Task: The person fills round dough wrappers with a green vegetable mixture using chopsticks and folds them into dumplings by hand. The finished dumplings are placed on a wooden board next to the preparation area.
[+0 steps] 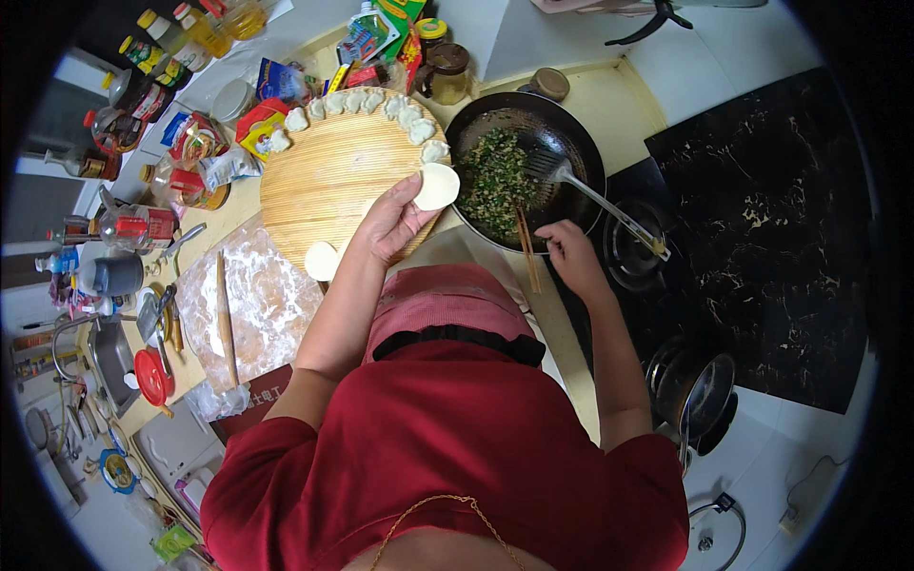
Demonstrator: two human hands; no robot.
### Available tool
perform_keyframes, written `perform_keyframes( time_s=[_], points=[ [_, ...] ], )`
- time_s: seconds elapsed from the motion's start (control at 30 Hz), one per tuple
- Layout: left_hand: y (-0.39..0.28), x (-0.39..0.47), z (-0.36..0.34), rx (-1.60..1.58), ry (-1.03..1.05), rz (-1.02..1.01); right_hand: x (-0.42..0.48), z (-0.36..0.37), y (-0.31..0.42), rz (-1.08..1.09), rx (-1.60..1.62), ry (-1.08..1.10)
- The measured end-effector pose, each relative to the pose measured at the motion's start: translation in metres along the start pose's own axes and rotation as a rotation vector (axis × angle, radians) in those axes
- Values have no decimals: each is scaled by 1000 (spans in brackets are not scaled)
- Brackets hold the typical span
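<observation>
My left hand [391, 220] pinches a round white dough wrapper [438, 187] over the right edge of a round wooden board [321, 185]. Filled dumplings [353, 102] line the board's far rim. A second dough wrapper [321, 261] lies at its near edge. My right hand [571, 255], fingers loosely curled and apparently holding nothing, is just right of a pair of wooden chopsticks [528, 250]. The chopsticks lean over the near rim of a dark wok [575, 139], tips in a chopped green filling [500, 178]. A slotted metal spatula [571, 177] also rests in the wok.
Left of me, a wooden rolling pin [226, 321] lies on a floured mat [268, 307]. Bottles [161, 68] and seasoning packets [275, 82] crowd the back and left. A black stove [639, 250] is at right, with pots [703, 400] nearer me. A sink [114, 357] sits far left.
</observation>
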State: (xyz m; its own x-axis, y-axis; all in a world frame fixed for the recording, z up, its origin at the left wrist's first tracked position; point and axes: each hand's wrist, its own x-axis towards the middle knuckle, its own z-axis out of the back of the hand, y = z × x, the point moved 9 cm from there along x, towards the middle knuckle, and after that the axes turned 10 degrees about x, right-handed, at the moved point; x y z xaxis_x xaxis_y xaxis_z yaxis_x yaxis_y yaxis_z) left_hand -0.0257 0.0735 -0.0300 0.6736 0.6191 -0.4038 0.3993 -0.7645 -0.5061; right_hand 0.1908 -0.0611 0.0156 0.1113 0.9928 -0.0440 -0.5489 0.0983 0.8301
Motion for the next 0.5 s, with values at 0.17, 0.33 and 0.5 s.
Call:
perform_keyframes(
  time_s=[0.17,0.33,0.5],
  points=[
    [5,6,-14,115,-58,-40,-24,-26,20,110,-242,212],
    [-6,4,-5,205,-168,-117,2,-15,22,215,91,29],
    [-19,-5,4,147,-214,-215,47,21,-5,133,339,-264]
  ],
)
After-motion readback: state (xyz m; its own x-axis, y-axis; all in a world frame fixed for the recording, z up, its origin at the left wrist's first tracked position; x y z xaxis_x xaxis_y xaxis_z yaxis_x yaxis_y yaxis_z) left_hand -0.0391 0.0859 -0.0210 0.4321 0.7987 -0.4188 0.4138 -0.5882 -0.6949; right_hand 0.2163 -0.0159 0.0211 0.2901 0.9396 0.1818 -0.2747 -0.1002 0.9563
